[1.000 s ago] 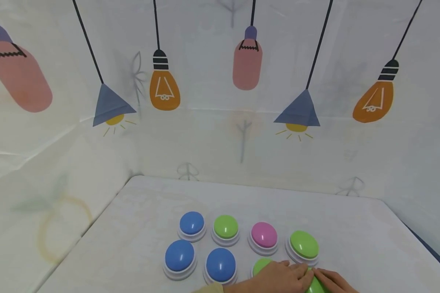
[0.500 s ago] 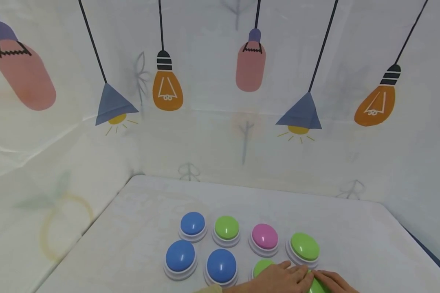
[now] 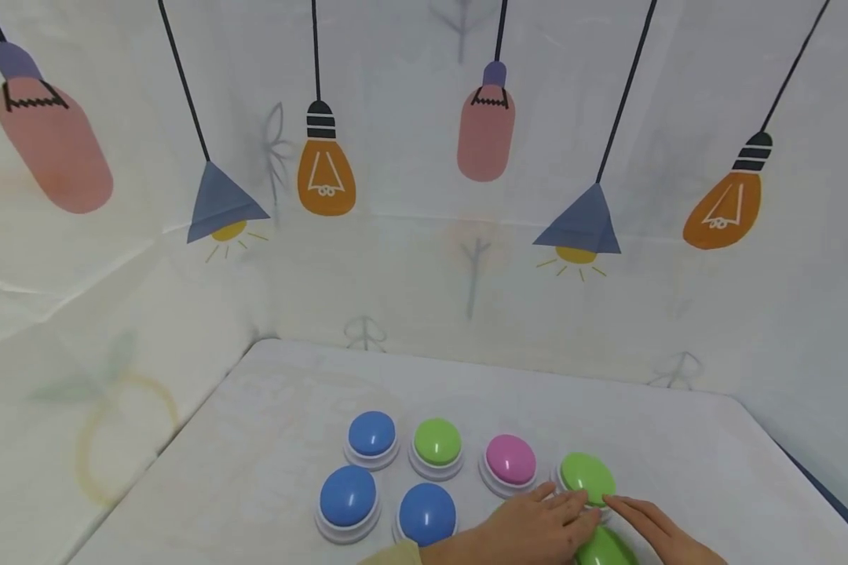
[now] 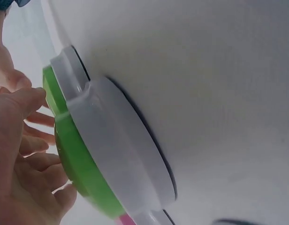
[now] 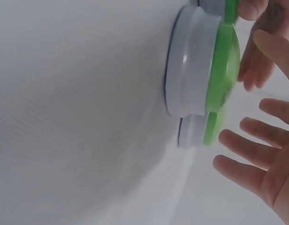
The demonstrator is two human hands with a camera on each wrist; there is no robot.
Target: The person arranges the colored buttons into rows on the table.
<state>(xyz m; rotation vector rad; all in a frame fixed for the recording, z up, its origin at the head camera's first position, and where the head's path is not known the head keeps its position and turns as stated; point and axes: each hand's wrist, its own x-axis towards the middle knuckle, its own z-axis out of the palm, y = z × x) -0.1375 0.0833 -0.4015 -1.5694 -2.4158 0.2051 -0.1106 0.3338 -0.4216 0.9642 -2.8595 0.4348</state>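
Note:
Two hands hover around the green push buttons at the right of the group in the head view. My left hand (image 3: 530,527), fingers loosely extended, reaches over the row from the left. Its fingertips lie between the near green button (image 3: 605,548) and the far green button (image 3: 588,475). From the right comes my right hand (image 3: 667,535), fingers extended toward the far green button. In the right wrist view its fingers (image 5: 247,149) stand apart from the button with nothing held. Whether the left fingers touch a button I cannot tell.
A pink button (image 3: 510,459), another green button (image 3: 437,441) and blue buttons (image 3: 348,496), (image 3: 427,514), (image 3: 371,433) stand on white bases on the white table (image 3: 254,439). A sheet printed with lamps (image 3: 410,275) surrounds the table.
Both hands have lifted and shifted forward from the near green button toward the far one. The left hand now covers the green button that showed beside it earlier.

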